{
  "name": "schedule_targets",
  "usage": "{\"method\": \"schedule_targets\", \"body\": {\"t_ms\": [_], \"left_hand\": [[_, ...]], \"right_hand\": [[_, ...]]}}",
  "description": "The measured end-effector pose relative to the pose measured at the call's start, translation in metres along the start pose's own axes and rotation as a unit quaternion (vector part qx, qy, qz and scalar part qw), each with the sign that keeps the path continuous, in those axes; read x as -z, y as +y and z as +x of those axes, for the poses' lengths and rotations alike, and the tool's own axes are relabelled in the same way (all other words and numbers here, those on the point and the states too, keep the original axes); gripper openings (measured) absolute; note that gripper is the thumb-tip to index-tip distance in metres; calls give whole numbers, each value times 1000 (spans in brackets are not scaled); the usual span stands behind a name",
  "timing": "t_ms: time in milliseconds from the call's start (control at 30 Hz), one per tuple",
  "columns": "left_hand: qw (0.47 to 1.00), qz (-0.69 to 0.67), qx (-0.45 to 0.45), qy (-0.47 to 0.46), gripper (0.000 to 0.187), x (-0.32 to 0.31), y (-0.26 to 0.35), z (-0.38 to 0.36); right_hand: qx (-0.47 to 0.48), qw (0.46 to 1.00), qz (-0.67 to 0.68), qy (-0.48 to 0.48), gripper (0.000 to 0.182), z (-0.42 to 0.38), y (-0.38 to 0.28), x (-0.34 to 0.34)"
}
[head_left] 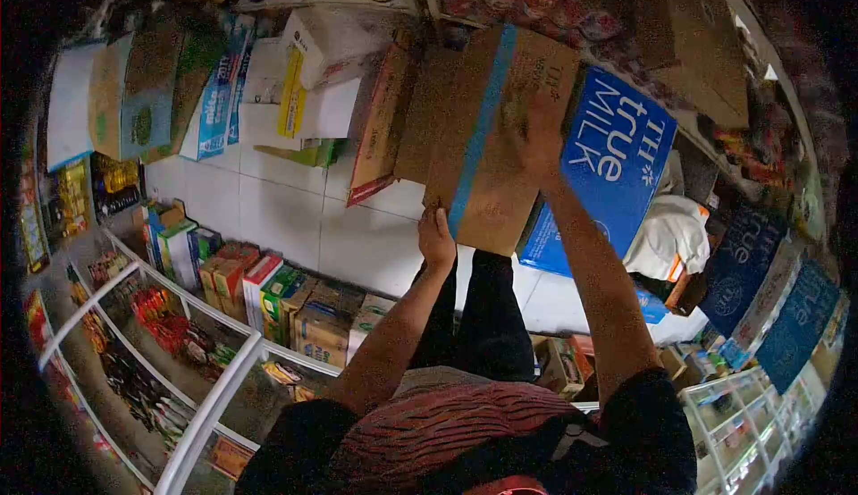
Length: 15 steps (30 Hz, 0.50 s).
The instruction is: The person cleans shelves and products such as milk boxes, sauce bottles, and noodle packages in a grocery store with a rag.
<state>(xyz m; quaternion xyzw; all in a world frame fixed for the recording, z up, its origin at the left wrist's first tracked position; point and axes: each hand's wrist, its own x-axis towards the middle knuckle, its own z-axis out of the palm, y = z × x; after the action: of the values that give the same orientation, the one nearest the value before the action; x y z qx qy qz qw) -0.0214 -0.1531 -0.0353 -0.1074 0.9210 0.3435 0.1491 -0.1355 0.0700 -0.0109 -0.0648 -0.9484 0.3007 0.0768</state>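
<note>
I hold a brown cardboard carton (487, 138) with a blue tape stripe in front of me, above a white tiled floor. My left hand (436, 238) grips its near bottom edge. My right hand (539, 136) presses flat on its right side near the top. Right behind the carton stands a blue "TH true MILK" box (617, 160), touching it.
Stacked cartons (143, 93) line the far wall. A row of small boxes (268, 289) sits along a white wire shelf rack (214, 388) at left. A white plastic bag (670, 236) and more blue boxes (769, 307) lie at right. White floor tiles (286, 209) show between.
</note>
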Motion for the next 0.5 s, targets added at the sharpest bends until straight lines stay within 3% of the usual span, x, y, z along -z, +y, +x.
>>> {"method": "schedule_targets", "body": {"t_ms": [33,67,100,233,267,300,333,367,433,467,500], "left_hand": [[998,-47,28,8,44,-2,1,-1],[995,-48,90,-2,42,-6,2,-1],[994,-54,98,2,42,-9,-2,-2],[991,-126,-35,34,42,-50,-74,1],[982,-161,-87,33,43,-56,-93,2],[983,-156,-87,34,43,-40,-87,9],[992,-55,-87,-68,45,-14,-68,19],[981,47,-85,-170,46,7,-53,25],[975,66,-48,-209,48,10,-54,21],[982,-33,-31,-182,51,-1,-67,8],[979,-133,-13,-152,56,-6,-74,-4]], "right_hand": [[7,1000,-2,-6,64,-13,-6,-4],[51,996,20,-68,57,-30,-16,-6],[95,986,41,-130,50,-49,-31,-9],[254,889,140,-354,33,-106,-70,-38],[255,888,146,-353,33,-108,-57,-53],[366,842,56,-393,33,-106,-30,-69],[467,776,-35,-422,35,-99,-13,-81],[466,777,-32,-422,35,-79,-11,-79],[348,886,-44,-304,36,-10,-20,-46],[286,926,-50,-243,37,9,-22,-38],[289,924,-51,-247,37,4,-10,-46]]}}
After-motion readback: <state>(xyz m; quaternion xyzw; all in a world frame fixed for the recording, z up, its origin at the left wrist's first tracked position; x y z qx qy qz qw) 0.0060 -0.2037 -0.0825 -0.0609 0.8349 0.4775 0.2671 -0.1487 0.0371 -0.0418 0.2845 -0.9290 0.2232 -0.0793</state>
